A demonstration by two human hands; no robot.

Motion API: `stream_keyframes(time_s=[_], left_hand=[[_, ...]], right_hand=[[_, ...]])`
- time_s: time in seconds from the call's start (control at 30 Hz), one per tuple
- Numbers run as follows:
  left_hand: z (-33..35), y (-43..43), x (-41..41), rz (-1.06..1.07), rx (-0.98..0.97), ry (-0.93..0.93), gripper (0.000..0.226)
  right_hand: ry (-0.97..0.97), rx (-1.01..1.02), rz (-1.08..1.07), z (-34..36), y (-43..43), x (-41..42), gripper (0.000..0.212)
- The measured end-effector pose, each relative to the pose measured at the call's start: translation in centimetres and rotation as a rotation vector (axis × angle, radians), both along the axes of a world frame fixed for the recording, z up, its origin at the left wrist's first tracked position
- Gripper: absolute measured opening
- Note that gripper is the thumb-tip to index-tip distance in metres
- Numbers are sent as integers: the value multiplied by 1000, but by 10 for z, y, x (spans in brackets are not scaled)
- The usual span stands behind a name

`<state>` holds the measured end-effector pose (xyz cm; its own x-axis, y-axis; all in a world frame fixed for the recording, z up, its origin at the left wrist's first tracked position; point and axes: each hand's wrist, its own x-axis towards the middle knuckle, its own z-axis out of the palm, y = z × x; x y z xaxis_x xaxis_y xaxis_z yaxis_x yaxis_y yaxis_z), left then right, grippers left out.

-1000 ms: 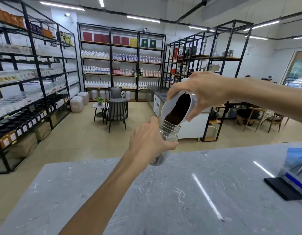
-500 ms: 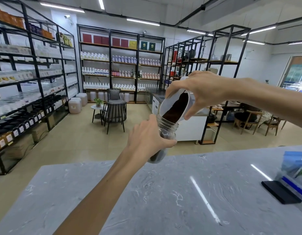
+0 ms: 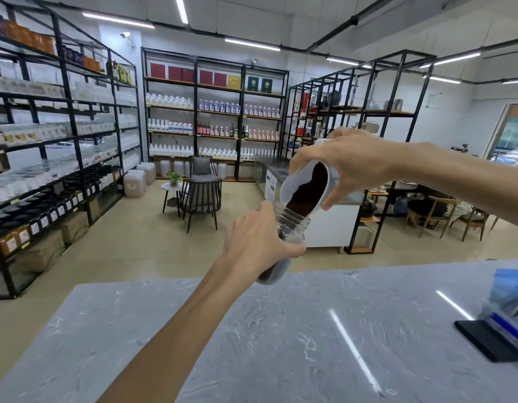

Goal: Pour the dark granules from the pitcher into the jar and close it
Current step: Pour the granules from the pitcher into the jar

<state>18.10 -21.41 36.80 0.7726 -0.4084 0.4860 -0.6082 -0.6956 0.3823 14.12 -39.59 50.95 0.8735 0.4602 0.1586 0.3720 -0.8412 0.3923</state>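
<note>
Left hand (image 3: 257, 242) grips the jar (image 3: 291, 228); right hand (image 3: 353, 167) grips the pitcher (image 3: 302, 184), tipped at one o'clock. Pour the granules (image 3: 308, 190) slowly, lip over the mouth.

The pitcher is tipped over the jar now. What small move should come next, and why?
Probably tip the pitcher a little further with the right hand, keeping its lip over the jar mouth. Dark granules remain heaped inside the pitcher, and the jar, held tilted in the left hand above the counter, appears only partly filled.
</note>
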Motion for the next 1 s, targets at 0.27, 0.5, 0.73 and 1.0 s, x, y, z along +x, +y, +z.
stream_keyframes(time_s=[0.27, 0.5, 0.73, 1.0], left_hand=[[-1, -3, 2, 13, 1, -2, 67], [-3, -4, 3, 12, 15, -3, 68], [-3, -5, 4, 14, 16, 20, 68], [-3, -4, 3, 7, 12, 25, 67]], right_hand=[[-15, -50, -30, 2, 2, 1, 87], [-17, -70, -17, -2, 2, 3, 87], [-32, -62, -17, -5, 4, 3, 88], [-22, -50, -26, -5, 6, 2, 86]])
